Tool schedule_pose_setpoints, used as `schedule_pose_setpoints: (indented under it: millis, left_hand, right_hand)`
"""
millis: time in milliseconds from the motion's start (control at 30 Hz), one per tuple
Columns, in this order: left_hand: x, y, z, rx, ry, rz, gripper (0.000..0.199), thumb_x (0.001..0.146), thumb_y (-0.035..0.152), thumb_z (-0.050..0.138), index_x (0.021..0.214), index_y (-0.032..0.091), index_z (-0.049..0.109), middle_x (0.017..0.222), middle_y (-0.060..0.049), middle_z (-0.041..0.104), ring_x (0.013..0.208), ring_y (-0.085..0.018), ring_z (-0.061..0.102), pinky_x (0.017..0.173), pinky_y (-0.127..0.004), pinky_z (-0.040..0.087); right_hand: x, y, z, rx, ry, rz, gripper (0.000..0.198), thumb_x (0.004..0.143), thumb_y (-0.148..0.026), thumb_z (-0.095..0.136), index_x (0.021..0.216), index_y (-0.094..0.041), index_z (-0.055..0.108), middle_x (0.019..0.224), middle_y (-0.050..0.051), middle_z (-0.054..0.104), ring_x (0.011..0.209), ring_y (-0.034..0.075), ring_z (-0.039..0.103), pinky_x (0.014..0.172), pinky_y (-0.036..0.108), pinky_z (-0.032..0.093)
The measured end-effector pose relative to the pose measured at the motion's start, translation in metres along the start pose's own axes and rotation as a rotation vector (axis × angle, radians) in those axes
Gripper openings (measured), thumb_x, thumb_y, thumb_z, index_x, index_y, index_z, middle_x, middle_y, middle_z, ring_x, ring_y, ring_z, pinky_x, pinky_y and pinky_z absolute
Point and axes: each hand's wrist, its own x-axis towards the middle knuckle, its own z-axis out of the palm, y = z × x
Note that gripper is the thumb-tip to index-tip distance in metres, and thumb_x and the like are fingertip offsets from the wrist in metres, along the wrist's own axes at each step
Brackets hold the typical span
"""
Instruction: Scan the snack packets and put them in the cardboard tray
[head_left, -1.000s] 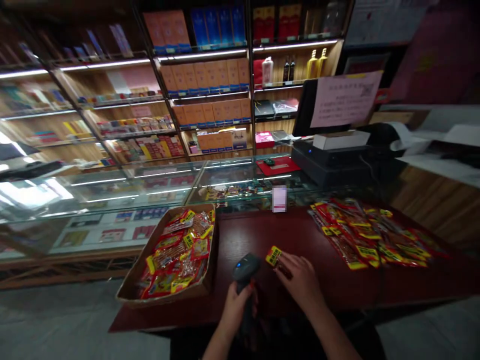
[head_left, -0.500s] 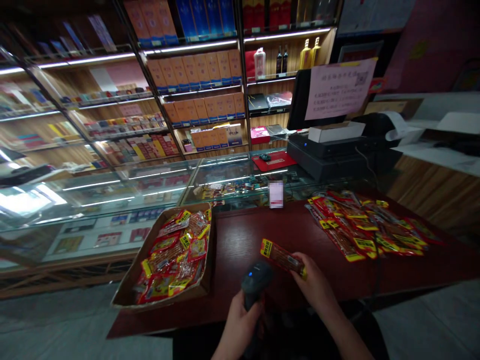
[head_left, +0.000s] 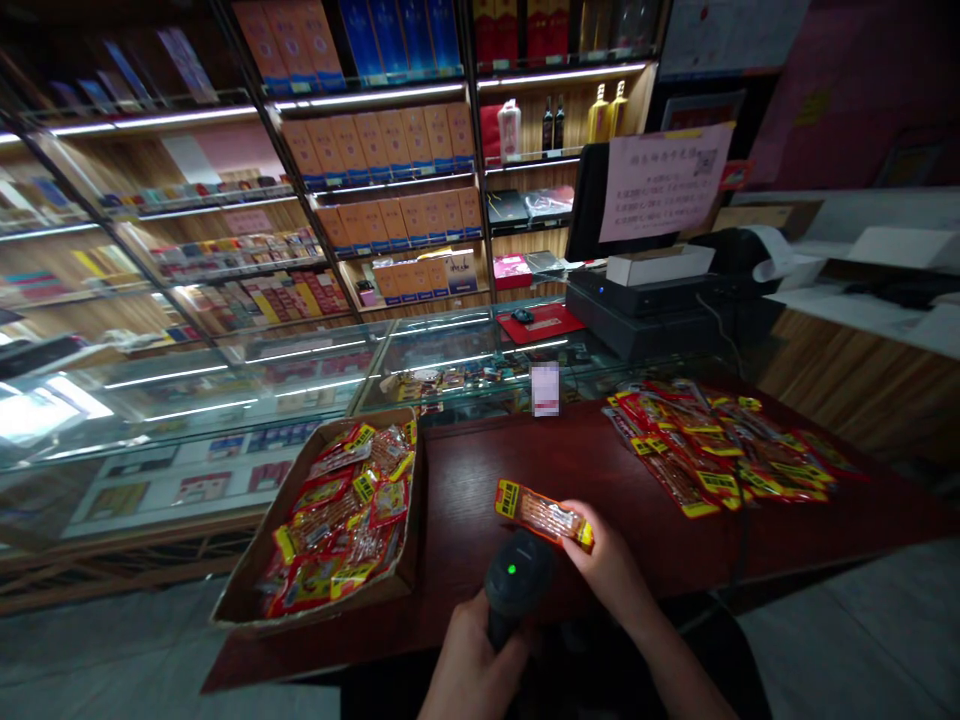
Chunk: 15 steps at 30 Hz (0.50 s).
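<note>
My left hand is wrapped round the handle of a dark barcode scanner, whose small light glows green. Just beyond the scanner head, my right hand pinches one end of a snack packet. This packet is long, red and yellow, with a see-through middle showing brown strips; bright light falls on it. To the left stands a cardboard box holding several similar packets. A spread pile of snack packets lies on the dark red table to the right.
A glass display counter runs behind the table. Beyond it are shelves of boxes. At the back right stand a monitor with a paper sign and a black cash drawer. A mouse rests on a red mat.
The snack packet in my right hand has moved left, nearer to the scanner head, and is now brightly lit. The scanner's light has turned from blue to green.
</note>
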Motion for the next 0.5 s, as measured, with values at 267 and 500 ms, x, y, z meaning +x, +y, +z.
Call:
schedule_pose_setpoints:
  millis: [267, 500]
  left_hand:
    - [0.032, -0.045, -0.008, -0.166, 0.174, -0.073, 0.032, 0.074, 0.048, 0.068, 0.079, 0.018, 0.060, 0.048, 0.004, 0.057, 0.035, -0.012, 0.048, 0.036, -0.022, 0.035]
    - [0.059, -0.060, -0.020, -0.234, 0.269, -0.173, 0.044, 0.070, 0.062, 0.070, 0.074, 0.020, 0.055, 0.046, 0.003, 0.059, 0.032, -0.013, 0.050, 0.032, -0.023, 0.036]
  right_hand:
    - [0.014, -0.026, 0.005, 0.332, -0.034, 0.224, 0.049, 0.071, -0.039, 0.071, 0.116, -0.024, 0.058, 0.107, 0.007, 0.075, 0.089, 0.026, 0.075, 0.071, 0.036, 0.062]
    - [0.053, -0.124, 0.097, 0.461, -0.472, 0.183, 0.062, 0.072, -0.026, 0.069, 0.130, -0.027, 0.046, 0.106, 0.001, 0.073, 0.060, 0.015, 0.072, 0.045, 0.022, 0.051]
